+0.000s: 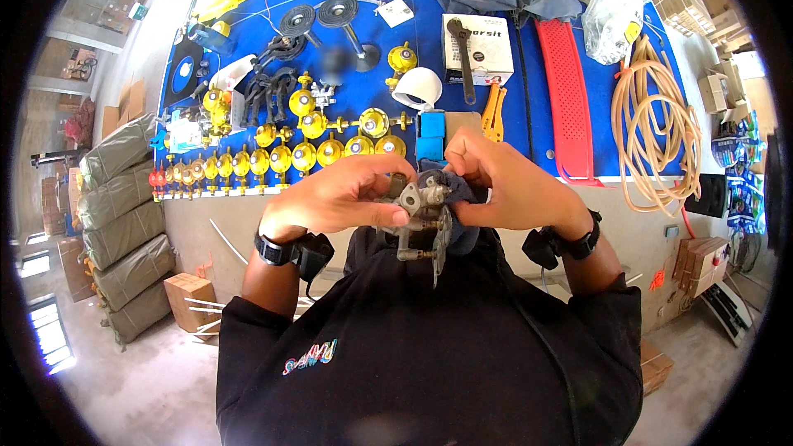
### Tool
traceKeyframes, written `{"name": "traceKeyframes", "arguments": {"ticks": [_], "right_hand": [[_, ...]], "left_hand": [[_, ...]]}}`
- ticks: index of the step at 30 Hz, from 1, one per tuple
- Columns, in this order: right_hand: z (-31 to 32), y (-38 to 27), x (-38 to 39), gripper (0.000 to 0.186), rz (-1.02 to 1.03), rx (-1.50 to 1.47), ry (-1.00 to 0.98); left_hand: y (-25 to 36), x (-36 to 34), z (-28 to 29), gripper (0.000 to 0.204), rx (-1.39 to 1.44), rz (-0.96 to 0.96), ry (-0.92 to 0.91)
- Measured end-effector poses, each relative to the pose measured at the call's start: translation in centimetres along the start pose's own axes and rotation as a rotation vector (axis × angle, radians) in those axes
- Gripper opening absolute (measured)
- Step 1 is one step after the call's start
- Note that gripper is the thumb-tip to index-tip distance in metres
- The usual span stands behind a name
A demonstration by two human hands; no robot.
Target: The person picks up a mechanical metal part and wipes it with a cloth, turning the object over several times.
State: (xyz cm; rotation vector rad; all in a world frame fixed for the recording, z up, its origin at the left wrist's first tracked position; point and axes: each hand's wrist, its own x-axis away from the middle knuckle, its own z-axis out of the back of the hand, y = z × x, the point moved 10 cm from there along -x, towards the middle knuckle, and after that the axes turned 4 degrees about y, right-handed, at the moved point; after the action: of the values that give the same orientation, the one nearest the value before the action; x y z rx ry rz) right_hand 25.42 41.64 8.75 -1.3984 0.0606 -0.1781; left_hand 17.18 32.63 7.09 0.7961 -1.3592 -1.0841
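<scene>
Close in front of my chest, a grey metal valve assembly (423, 200) with several short fittings is gripped by my left hand (334, 196), thumb and fingers closed around its left side. My right hand (516, 186) pinches a dark blue-grey cloth (467, 235) against the right side of the assembly. The cloth partly covers the metal there. Just beyond my hands lie a blue block-shaped item (430, 137) and a rounded white cap (419, 87). Rows of yellow gas regulators (330, 150) line the near edge of the table to the left.
On the blue table (529, 116), a wrench (463, 58) rests on a white box (496, 56), beside yellow-handled pliers (493, 112). A red perforated strip (570, 99) and a coil of tan hose (648, 120) lie rightward. Black burner stands (339, 12) occupy the far left. Wrapped bundles (124, 231) are stacked leftward.
</scene>
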Motion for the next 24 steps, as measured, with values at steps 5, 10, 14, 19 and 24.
{"name": "traceKeyframes", "arguments": {"ticks": [5,10,14,19,24], "right_hand": [[1.0,-0.6,0.2,0.037,-0.018,0.321,0.181],[2.1,-0.3,1.5,0.033,0.191,0.344,0.542],[4.0,3.1,3.6,0.023,0.23,-0.067,0.688],[6.2,5.4,5.5,0.018,0.237,-0.723,0.853],[5.7,1.3,4.6,0.07,0.37,-0.942,0.654]], "left_hand": [[-0.6,0.5,0.9,0.03,0.004,0.044,0.098],[-0.5,0.4,1.7,0.03,0.222,-0.077,0.191],[-0.3,1.0,2.4,0.035,0.366,-0.187,0.163],[1.2,2.3,2.8,0.044,0.577,-0.327,0.151],[0.8,3.0,3.4,0.057,0.491,-0.394,0.184]]}}
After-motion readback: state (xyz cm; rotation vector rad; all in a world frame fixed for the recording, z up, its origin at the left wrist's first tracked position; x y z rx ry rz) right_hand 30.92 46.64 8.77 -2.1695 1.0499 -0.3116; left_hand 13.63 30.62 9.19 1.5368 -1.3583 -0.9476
